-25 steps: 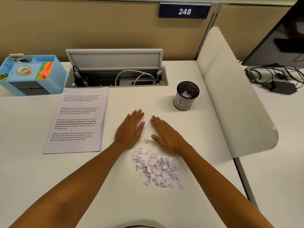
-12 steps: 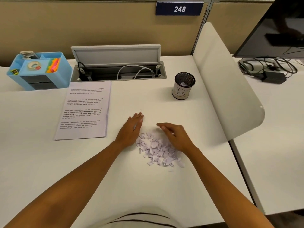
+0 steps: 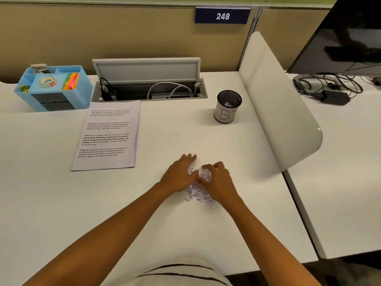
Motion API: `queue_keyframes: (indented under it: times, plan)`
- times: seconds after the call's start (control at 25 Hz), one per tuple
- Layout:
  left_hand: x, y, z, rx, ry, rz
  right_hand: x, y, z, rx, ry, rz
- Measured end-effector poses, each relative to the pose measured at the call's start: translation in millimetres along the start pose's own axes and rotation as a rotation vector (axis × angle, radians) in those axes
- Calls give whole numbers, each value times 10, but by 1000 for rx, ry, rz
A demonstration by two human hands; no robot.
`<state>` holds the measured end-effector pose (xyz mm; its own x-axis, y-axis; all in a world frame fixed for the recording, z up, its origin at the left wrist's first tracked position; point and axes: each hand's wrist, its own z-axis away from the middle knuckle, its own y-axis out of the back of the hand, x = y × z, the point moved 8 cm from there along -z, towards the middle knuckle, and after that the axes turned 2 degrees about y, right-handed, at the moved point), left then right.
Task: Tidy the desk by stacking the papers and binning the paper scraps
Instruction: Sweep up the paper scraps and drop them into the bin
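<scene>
A small heap of torn paper scraps (image 3: 195, 190) lies on the white desk (image 3: 61, 203), squeezed between my two hands. My left hand (image 3: 179, 176) presses against the heap's left side with its fingers fairly straight. My right hand (image 3: 219, 182) curls its fingers and thumb round the heap's top and right side. A few scraps spill out toward me. A neat stack of printed papers (image 3: 108, 137) lies to the left. The black mesh bin (image 3: 227, 106), marked with a letter B, stands at the back right with some scraps inside.
A blue desk organiser (image 3: 53, 87) with tape and sticky notes sits at the back left. An open cable tray (image 3: 148, 89) is behind the papers. A white curved divider (image 3: 278, 104) bounds the desk on the right, with a monitor (image 3: 346, 38) and cables beyond it.
Both hands have drawn toward me and closed in on the scraps, pushing the spread pile into a tight heap. The right hand's fingers have gone from flat to curled.
</scene>
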<state>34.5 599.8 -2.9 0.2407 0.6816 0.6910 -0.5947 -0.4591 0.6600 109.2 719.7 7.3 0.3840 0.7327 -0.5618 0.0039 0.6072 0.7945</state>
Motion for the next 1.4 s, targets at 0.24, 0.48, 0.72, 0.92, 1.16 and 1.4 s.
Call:
queue_keyframes:
  times: [0.24,0.48,0.72,0.92,1.16,1.4]
  plan:
    - [16,-29,37,9,-66,-141,-249,-52,-9,65,106,131]
    - [82,-25,57,76,-81,-242,-280,-25,-34,118,142,170]
    - [82,50,42,177,-79,-298,-206,110,-219,107,93,104]
    - [42,125,20,209,-56,-188,17,289,-376,77,-17,-121]
    - [-61,434,-193,226,119,138,308,423,-474,-71,-165,-589]
    - [-150,569,-361,69,264,642,257,396,-571,-278,-310,-1089]
